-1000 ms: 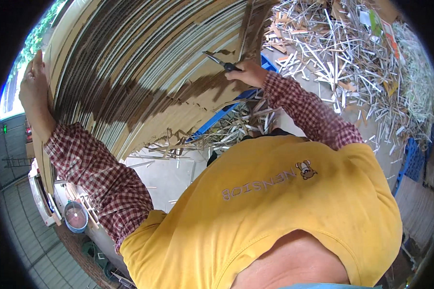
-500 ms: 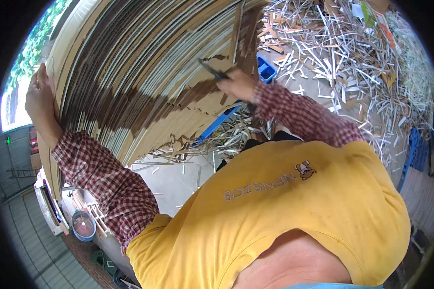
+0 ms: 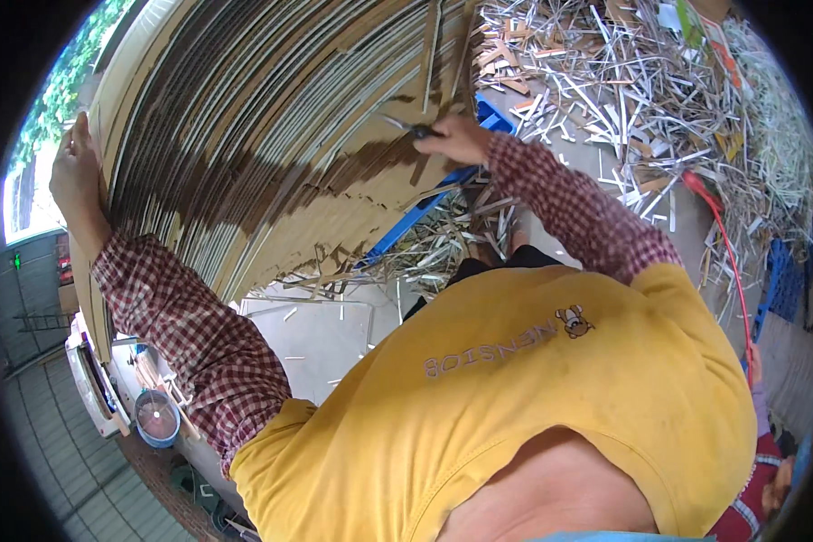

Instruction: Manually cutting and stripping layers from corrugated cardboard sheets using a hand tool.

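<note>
A thick stack of brown and white corrugated cardboard sheets (image 3: 235, 117) leans in front of me, its layered edges fanned toward me. My left hand (image 3: 77, 181) rests against the outer side of the stack at the far left, fingers stretched upward. In my right hand (image 3: 461, 140) is a small knife (image 3: 417, 131) with a dark handle and a pale pointed blade. The blade points left, over the ragged lower right part of the stack. Loose cardboard strips (image 3: 432, 63) hang near the right edge of the sheets.
Cardboard and paper scraps (image 3: 605, 90) lie heaped on the floor at the right. A blue plastic frame (image 3: 415, 217) shows under the stack. At the right, another person's hand (image 3: 755, 361) is near a long red stick (image 3: 727, 235). A round container (image 3: 157, 420) stands at lower left.
My right hand has drawn slightly right and down with the knife, whose blade now shows brighter. The red stick and the other person have come into view at the right. My left hand stays put.
</note>
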`<state>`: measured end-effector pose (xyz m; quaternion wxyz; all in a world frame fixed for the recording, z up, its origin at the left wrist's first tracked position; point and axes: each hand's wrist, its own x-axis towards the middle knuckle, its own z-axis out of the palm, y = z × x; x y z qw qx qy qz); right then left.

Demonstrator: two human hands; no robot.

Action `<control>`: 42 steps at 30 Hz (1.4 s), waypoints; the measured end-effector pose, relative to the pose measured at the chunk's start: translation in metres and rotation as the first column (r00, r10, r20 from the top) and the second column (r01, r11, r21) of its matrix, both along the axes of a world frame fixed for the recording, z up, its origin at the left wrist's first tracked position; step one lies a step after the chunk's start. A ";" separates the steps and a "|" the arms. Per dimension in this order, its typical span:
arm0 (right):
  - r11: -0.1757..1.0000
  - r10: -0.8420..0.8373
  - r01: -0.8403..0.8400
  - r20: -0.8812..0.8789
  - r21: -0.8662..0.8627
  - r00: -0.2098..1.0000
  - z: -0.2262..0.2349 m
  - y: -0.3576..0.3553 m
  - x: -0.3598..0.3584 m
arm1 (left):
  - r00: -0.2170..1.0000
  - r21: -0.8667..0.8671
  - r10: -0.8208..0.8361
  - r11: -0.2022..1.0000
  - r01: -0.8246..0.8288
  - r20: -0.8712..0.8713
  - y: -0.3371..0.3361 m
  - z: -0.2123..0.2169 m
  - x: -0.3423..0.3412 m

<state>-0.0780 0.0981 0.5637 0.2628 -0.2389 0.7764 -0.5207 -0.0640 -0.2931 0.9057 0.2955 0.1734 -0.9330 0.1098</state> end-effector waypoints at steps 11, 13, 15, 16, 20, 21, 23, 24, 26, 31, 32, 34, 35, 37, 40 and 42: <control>0.979 -0.184 0.185 0.021 -0.090 0.983 -0.002 -0.047 0.011 | 0.999 0.015 -0.029 0.999 0.029 -0.017 0.009 -0.004 0.005; 0.972 -0.236 0.235 -0.157 -0.025 0.959 0.007 -0.029 0.026 | 0.999 0.018 -0.036 0.999 0.036 -0.015 0.010 -0.005 0.007; 0.994 -0.109 0.109 -0.261 -0.013 0.959 0.017 0.019 0.046 | 0.998 0.012 -0.061 0.998 0.061 -0.026 0.012 -0.004 0.008; 0.953 -0.224 0.234 0.073 -0.194 0.972 0.019 0.045 0.057 | 0.992 0.050 -0.104 0.993 0.108 -0.074 0.013 -0.005 0.008; 0.621 0.030 -0.227 0.267 0.750 0.963 -0.002 0.122 0.055 | 0.999 -0.076 0.042 0.996 -0.040 0.028 0.012 -0.003 0.011; 0.771 0.247 -0.304 0.177 0.560 0.953 -0.011 0.120 0.057 | 0.999 -0.093 0.025 0.995 -0.027 -0.025 0.012 -0.002 0.009; 0.947 0.317 -0.309 -0.445 0.093 0.837 -0.027 0.093 0.049 | 0.999 -0.077 0.021 0.997 -0.024 -0.035 0.012 -0.001 0.008; 0.973 0.230 -0.212 -0.278 0.093 0.933 -0.030 0.072 0.046 | 0.999 -0.061 0.031 0.998 -0.032 -0.026 0.012 -0.001 0.008; 0.983 0.157 -0.148 -0.077 0.105 0.985 -0.024 0.032 0.028 | 0.998 0.013 -0.025 1.000 0.026 -0.052 0.011 -0.001 0.008; 0.989 0.042 -0.054 0.088 0.135 0.995 0.011 -0.033 -0.010 | 0.998 -0.007 0.035 0.999 -0.036 -0.044 0.012 0.000 0.007; 0.994 0.048 -0.055 0.073 0.096 0.996 0.016 -0.041 -0.011 | 0.999 0.013 0.038 0.999 -0.038 -0.034 0.012 0.000 0.008; 0.989 0.030 -0.032 0.014 0.144 0.999 0.018 -0.046 0.005 | 0.999 0.031 0.034 0.999 -0.033 -0.038 0.013 0.000 0.008; 0.993 0.033 -0.033 0.001 0.115 0.999 0.016 -0.042 0.020 | 0.999 0.018 0.032 0.999 -0.032 -0.032 0.013 0.000 0.009; 0.997 0.042 -0.051 -0.170 -0.050 0.985 0.009 -0.021 0.056 | 0.999 -0.021 0.024 0.999 -0.025 -0.035 0.014 0.000 0.010; 0.839 0.197 -0.322 0.306 0.439 0.931 -0.012 0.057 0.098 | 0.999 -0.049 0.010 0.999 -0.012 -0.053 0.014 -0.001 0.010; 0.959 0.135 -0.212 0.352 0.190 0.926 -0.029 0.109 0.102 | 0.999 0.006 0.031 1.000 -0.031 -0.022 0.012 -0.001 0.010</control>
